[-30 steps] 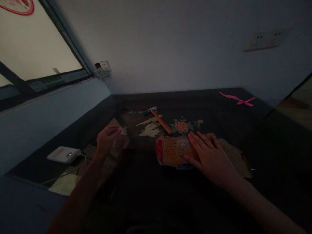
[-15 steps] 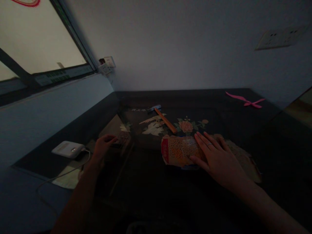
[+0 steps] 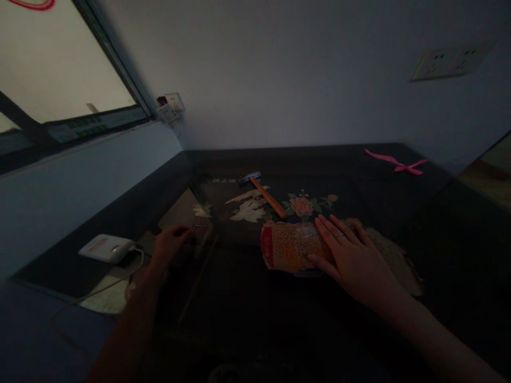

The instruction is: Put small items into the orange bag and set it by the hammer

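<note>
My right hand (image 3: 351, 255), fingers stretched out and a ring on one, lies flat on a piece of cardboard packaging (image 3: 287, 247) printed in orange and red and dotted with small dark spots. More torn brown cardboard (image 3: 395, 258) shows on the far side of that hand. On the left, my left hand (image 3: 171, 246) has its fingers curled together at the tabletop, beside a small, dim, shiny item (image 3: 202, 229) that is too dark to name. Whatever its fingertips hold is hidden. A hammer (image 3: 268, 198) with a wooden handle lies beyond the packaging, its metal head pointing away.
The dark tabletop (image 3: 239, 298) carries a printed flower and bird pattern. A white power bank (image 3: 107, 248) with a cable sits at the left edge. Pink ribbon (image 3: 399, 164) lies far right. Sockets (image 3: 449, 61) are on the wall behind, and a window (image 3: 64, 58) is upper left.
The view has shifted slightly, moving most things a little to the left. My right hand stays flat on the packaging, and my left hand keeps its curled pose near the same spot.
</note>
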### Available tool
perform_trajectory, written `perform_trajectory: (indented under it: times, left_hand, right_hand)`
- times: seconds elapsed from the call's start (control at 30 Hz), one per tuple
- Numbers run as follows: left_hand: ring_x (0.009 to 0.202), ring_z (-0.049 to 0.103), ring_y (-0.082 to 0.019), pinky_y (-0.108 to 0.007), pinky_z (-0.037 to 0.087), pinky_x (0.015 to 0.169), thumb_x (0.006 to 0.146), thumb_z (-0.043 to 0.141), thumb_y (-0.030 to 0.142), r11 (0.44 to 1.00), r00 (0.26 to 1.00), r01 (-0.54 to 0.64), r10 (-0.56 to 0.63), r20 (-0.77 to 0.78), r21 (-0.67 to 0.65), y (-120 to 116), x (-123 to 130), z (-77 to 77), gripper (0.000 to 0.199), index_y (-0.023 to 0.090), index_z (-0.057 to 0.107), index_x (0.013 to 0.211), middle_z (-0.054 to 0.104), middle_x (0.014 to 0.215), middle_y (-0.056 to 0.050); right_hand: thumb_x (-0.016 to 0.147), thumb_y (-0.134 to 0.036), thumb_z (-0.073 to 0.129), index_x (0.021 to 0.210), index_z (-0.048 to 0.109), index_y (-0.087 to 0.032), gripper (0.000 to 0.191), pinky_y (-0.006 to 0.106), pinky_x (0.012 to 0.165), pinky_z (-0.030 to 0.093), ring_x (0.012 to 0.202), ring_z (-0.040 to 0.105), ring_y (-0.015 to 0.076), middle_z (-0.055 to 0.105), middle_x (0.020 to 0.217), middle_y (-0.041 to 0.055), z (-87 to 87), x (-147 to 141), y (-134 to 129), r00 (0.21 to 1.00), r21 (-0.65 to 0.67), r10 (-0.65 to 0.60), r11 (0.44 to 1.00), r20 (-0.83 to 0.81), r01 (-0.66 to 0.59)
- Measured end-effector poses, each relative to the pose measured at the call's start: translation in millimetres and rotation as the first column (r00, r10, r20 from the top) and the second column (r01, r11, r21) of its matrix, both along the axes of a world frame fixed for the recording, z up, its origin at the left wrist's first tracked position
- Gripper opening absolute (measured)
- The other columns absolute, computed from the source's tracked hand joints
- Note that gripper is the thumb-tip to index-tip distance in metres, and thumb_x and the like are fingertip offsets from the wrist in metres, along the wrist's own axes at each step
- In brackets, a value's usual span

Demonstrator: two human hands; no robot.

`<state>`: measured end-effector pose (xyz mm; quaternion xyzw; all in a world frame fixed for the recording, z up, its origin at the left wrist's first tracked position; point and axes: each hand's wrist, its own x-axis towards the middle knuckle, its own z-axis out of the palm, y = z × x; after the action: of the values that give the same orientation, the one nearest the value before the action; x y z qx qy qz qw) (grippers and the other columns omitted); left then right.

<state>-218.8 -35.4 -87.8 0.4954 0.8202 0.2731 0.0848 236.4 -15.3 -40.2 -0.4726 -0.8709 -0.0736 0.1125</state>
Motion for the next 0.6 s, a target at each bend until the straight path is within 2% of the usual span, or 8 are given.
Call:
perform_trajectory:
  times: [0.23,0.37,0.5,0.6]
  left_hand:
    - [0.079,0.069,-0.024,-0.030,0.050,0.070,0.070,0.061,0.045,1.000,1.000,0.015,-0.015,-0.021,-0.007,2.2,-2.9,-6.3,0.030,0.019,0.070,0.084,0.074,0.081,-0.006]
    - [0.077,0.067,-0.023,-0.030,0.048,0.069,0.069,0.060,0.046,0.999,0.997,0.025,-0.023,-0.078,0.021,1.5,2.7,-4.9,0.028,0.019,0.066,0.077,0.071,0.078,-0.005]
    - [0.072,0.063,-0.023,-0.030,0.045,0.064,0.070,0.059,0.050,0.997,0.986,0.077,-0.077,-0.150,-0.006,0.4,8.0,-5.3,0.032,0.019,0.063,0.071,0.066,0.072,-0.005]
    - [0.072,0.063,-0.023,-0.030,0.045,0.064,0.069,0.059,0.049,0.994,0.983,0.108,-0.110,-0.144,-0.026,-0.9,7.4,-8.2,0.031,0.019,0.064,0.072,0.066,0.072,-0.005]
  right_hand:
    - [0.093,-0.067,0.018,0.142,0.046,-0.004,0.085,0.058,0.111,0.023,0.138,0.037,0.0340,0.050,0.145,0.0176,-2.7,0.3,1.4,1.000,0.012,0.008,1.000,-0.030,-0.007]
    - [0.093,-0.067,0.020,0.143,0.045,-0.005,0.083,0.061,0.109,0.026,0.136,0.039,0.0348,0.047,0.147,0.0180,-3.2,0.2,0.7,0.999,0.004,-0.003,1.000,-0.038,0.003]
    - [0.093,-0.068,0.017,0.142,0.045,-0.005,0.085,0.060,0.109,0.026,0.137,0.038,0.0336,0.049,0.146,0.0172,-2.5,-0.3,0.2,1.000,0.006,-0.003,1.000,-0.031,0.003]
    - [0.093,-0.068,0.015,0.142,0.046,-0.005,0.086,0.060,0.110,0.025,0.138,0.036,0.0332,0.050,0.145,0.0176,-2.4,-0.4,0.3,1.000,0.012,0.003,1.000,-0.031,-0.003]
